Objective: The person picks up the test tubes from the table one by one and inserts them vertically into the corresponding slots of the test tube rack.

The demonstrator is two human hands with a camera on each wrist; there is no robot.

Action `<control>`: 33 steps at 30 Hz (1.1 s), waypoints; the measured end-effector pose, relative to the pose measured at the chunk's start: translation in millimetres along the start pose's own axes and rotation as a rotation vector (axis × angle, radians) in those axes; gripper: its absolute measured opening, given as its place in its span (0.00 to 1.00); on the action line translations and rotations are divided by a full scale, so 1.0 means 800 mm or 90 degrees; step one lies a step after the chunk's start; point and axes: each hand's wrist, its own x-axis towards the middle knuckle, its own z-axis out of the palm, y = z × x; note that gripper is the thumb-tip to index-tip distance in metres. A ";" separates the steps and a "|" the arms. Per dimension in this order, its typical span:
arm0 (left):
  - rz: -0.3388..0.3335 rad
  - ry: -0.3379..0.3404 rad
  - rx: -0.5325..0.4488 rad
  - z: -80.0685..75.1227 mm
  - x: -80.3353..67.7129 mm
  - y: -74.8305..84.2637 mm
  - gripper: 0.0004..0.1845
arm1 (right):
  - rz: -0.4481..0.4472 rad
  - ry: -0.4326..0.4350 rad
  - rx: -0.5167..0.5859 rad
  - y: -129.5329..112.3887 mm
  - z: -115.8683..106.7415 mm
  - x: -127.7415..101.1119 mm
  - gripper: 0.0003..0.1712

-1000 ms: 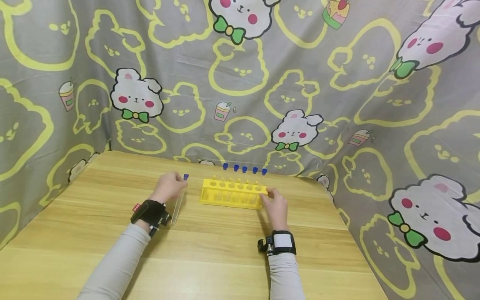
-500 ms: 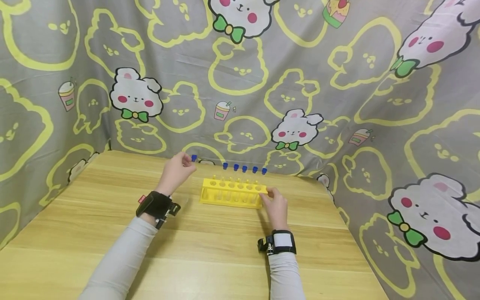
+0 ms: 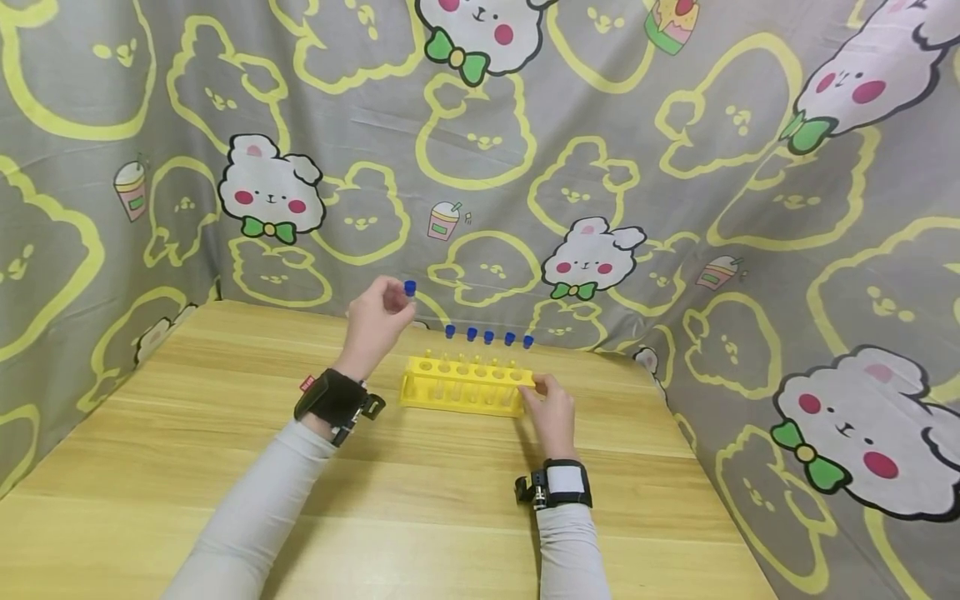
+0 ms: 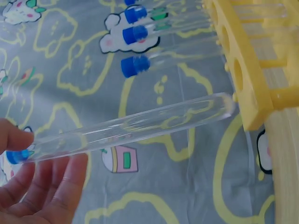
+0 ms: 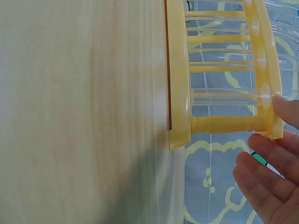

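My left hand (image 3: 377, 323) is raised at the back left and pinches a clear test tube (image 4: 140, 125) near its blue stopper (image 3: 410, 287). In the left wrist view the tube's rounded bottom lies right by the top plate of the yellow test tube rack (image 3: 461, 407), near an end hole. Several stoppered test tubes (image 4: 187, 55) stand in the rack; the rack's leftmost hole has none in it. With thumb and fingers, my right hand (image 3: 551, 417) grips the rack's right end by the top plate, its other fingers (image 5: 261, 179) spread below in the right wrist view.
The rack stands on a wood-grain table (image 3: 420, 500), toward the back. Behind it hangs a grey patterned curtain (image 3: 360, 125), which also encloses both sides. A row of blue stoppers (image 3: 489, 337) rises above the rack.
My left hand has lifted the test tube from beside the rack, up and to the right, to above the rack's left end. The right hand and rack have stayed in place.
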 end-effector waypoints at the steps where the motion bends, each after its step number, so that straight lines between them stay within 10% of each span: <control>1: 0.006 0.005 -0.010 0.003 0.000 0.000 0.13 | 0.000 0.001 0.001 0.000 0.000 0.000 0.23; 33: -0.021 -0.073 0.027 0.062 -0.024 -0.065 0.13 | 0.009 -0.003 0.004 -0.004 -0.002 -0.002 0.23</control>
